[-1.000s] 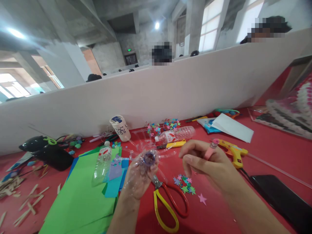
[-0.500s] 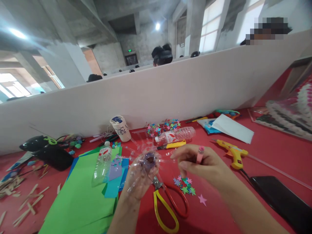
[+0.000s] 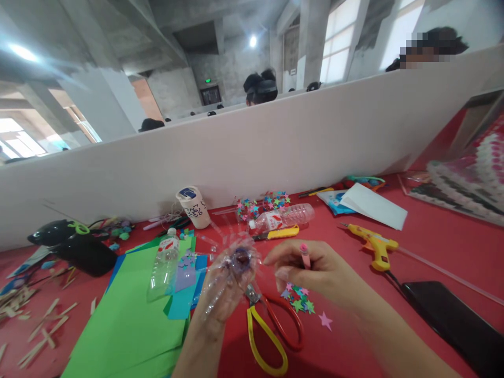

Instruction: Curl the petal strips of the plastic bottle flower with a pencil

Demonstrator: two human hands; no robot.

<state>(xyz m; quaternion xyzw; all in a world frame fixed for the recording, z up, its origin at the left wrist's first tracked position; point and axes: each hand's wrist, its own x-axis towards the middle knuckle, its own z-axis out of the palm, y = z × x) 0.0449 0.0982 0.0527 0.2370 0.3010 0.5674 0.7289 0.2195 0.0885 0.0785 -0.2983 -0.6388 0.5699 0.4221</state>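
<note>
My left hand (image 3: pixel 216 294) is closed round a clear plastic piece, cut into strips that fan outward (image 3: pixel 220 286). At its middle is a purple, round part (image 3: pixel 241 258) with a dark centre. My right hand (image 3: pixel 315 268) holds a pink marker (image 3: pixel 305 255) between its fingers, its pink end pointing up. Its fingertips are just right of the plastic piece; whether they touch the strips I cannot tell. Below the hands lie scissors (image 3: pixel 270 331) with one yellow and one red handle. Small coloured foam stars (image 3: pixel 299 299) are under my right hand.
Behind my hands lie a yellow cutter knife (image 3: pixel 282 232) and a clear bottle (image 3: pixel 295 214) by a white cup (image 3: pixel 193 209). Green paper (image 3: pixel 129 315) with another bottle (image 3: pixel 163 268) is at left. A yellow glue gun (image 3: pixel 374 244) and black case (image 3: pixel 444 315) are at right. A white partition (image 3: pixel 252 152) stands behind.
My right hand has moved left, closer to the plastic piece, with the pink marker in it. My left hand keeps its hold, nearly in the same place.
</note>
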